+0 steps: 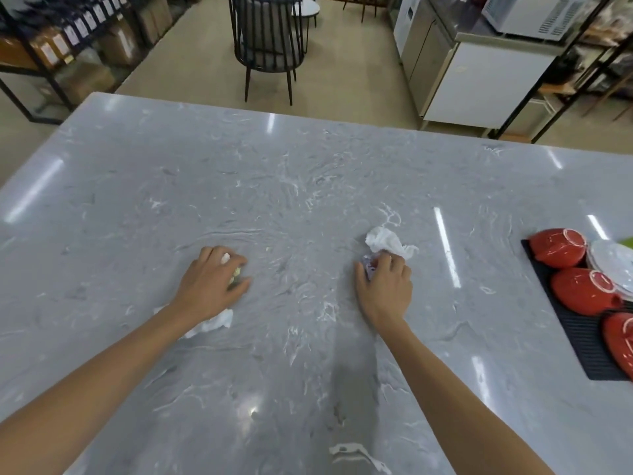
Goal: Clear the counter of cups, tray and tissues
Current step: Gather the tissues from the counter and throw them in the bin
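While both hands close on crumpled tissues on the grey marble counter, the risk lies in what each fist fails to gather. The right hand pinches a white tissue whose loose end fans out beyond the fingers, along with a small purplish scrap; a weak pinch could let either drop back. The left hand curls over a small wad, while another tissue lies under its wrist, easily missed or swept off the edge. At the counter's right side, red cups sit upturned on a black tray beside white dishes; a hurried reach could knock them.
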